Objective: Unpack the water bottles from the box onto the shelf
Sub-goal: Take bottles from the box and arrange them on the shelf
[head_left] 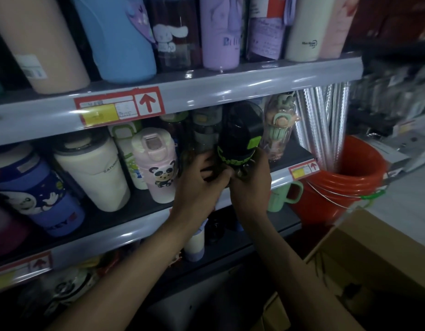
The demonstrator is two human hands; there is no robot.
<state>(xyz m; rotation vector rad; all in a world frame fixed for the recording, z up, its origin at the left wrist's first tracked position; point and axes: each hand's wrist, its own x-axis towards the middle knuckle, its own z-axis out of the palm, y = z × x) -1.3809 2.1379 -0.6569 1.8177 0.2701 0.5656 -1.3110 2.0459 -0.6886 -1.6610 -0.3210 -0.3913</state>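
Note:
A black water bottle (pixel 240 137) with green lettering and a green lid clip is tilted, its top leaning into the gap of the middle shelf (pixel 106 225). My right hand (pixel 250 185) grips its lower body from the right. My left hand (pixel 199 185) holds the bottle's base from the left, fingers curled beside the right hand's. An open cardboard box (pixel 364 254) stands at the lower right; its inside is dark and hidden.
The middle shelf carries a pink panda bottle (pixel 159 163), a cream tumbler (pixel 96 173), a blue astronaut bottle (pixel 37 192) and a clear pink bottle (pixel 278 132). The upper shelf (pixel 206 91) holds several tall bottles. A red bucket (pixel 335 185) with foil rolls stands right.

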